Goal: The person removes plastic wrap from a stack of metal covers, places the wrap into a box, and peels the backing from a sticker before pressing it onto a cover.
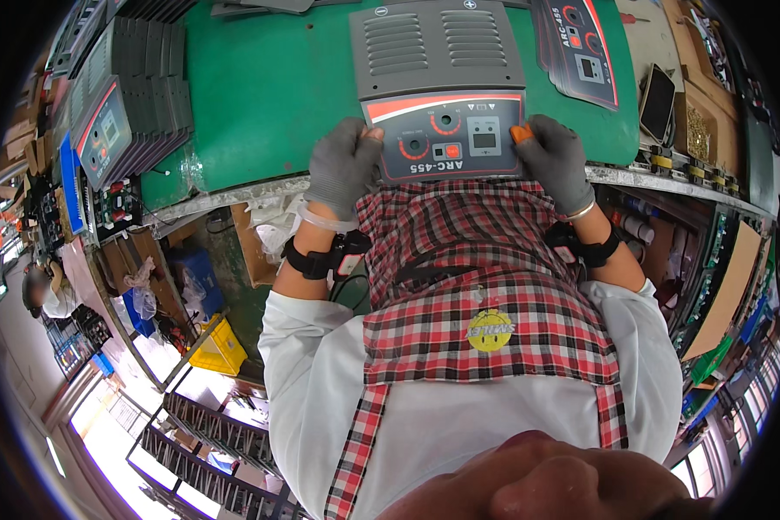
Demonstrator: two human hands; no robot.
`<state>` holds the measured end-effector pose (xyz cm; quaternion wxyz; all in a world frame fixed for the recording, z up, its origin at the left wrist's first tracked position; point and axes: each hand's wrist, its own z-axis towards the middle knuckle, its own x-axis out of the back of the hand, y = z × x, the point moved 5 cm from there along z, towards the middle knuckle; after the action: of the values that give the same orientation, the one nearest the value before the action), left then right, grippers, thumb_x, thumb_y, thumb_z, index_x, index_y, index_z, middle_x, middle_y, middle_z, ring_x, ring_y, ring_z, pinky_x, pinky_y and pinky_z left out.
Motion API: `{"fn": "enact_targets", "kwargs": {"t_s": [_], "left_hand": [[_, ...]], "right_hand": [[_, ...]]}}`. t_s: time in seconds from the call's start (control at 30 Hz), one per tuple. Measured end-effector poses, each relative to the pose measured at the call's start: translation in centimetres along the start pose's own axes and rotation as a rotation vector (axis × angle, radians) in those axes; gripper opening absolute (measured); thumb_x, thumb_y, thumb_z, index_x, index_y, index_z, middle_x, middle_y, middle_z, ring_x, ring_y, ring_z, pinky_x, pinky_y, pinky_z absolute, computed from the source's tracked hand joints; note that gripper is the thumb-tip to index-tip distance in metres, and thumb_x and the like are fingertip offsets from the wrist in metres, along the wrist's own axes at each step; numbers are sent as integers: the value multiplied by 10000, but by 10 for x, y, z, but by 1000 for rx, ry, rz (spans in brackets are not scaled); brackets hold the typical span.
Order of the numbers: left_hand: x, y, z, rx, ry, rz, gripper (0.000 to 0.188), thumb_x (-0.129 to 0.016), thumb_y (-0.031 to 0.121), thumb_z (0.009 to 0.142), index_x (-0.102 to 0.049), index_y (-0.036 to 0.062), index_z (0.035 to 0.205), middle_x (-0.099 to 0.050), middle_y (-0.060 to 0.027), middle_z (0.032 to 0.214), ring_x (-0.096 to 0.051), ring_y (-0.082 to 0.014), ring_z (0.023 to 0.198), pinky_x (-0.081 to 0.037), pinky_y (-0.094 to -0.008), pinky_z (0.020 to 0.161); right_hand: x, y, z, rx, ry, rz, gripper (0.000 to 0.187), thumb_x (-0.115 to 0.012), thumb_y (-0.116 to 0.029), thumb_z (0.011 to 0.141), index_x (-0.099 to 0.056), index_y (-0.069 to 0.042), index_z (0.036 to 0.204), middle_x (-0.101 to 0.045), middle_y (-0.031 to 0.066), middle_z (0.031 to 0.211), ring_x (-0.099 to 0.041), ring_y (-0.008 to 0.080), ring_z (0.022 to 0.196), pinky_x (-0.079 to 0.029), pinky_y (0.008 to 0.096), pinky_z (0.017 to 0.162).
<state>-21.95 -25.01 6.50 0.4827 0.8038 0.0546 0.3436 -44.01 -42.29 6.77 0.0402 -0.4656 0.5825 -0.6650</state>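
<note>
So there's a grey metal casing at the near edge of the desk, pretty much front and centre. Its vented top lies farther back, with two blocks of slots, and the dark front face is toward the wearer, red and white stripe along it, a couple of dials, a small screen, and the print upside down from this side.

Left hand in a grey glove has the left edge of that face, thumb near the upper corner. Right hand, same kind of glove but with an orange thumb tip, has the right edge. Looks like the fingers on both hands are pinching the casing from its sides; the fingertips underneath are hidden, so can't tell how they're placed.

Right up against the near edge is a red-and-black plaid apron over a white top. Off to the left sits a big stack of similar grey panels, and to the right a fanned pile of dark faceplates. Farther right there's a dark flat slab, propped at an angle. Down below left, a yellow bin.
</note>
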Motion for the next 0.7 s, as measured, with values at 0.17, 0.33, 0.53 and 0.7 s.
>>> {"fn": "enact_targets", "kwargs": {"t_s": [0.17,0.33,0.53,0.7], "left_hand": [[-1,-1,3,-33,22,28,210,-585,192,859,-520,26,748,-517,-20,543,-516,-92,409,-407,-246,351],[-1,-4,4,-78,30,60,206,-588,186,855,-519,24,747,-514,-24,553,-508,-92,408,-400,-246,351],[-1,-5,5,-99,44,-15,215,-598,186,844,-521,13,744,-486,-23,539,-487,-93,399,-397,-251,352],[-1,-5,6,-127,54,50,222,-601,201,840,-530,9,754,-498,-30,527,-503,-92,399,-402,-246,350]], "right_hand": [[1,-4,0,55,39,-66,162,-586,-168,730,-567,-25,802,-537,117,610,-551,241,540,-425,340,513],[2,-7,-1,36,45,-103,169,-587,-171,734,-574,-24,817,-545,117,613,-563,239,553,-433,340,518],[1,-6,0,77,75,-129,165,-598,-159,723,-577,-24,817,-558,127,641,-574,262,568,-441,344,512],[0,-3,0,115,109,-193,173,-611,-165,721,-575,-21,811,-571,136,681,-565,298,576,-448,351,520]]}}
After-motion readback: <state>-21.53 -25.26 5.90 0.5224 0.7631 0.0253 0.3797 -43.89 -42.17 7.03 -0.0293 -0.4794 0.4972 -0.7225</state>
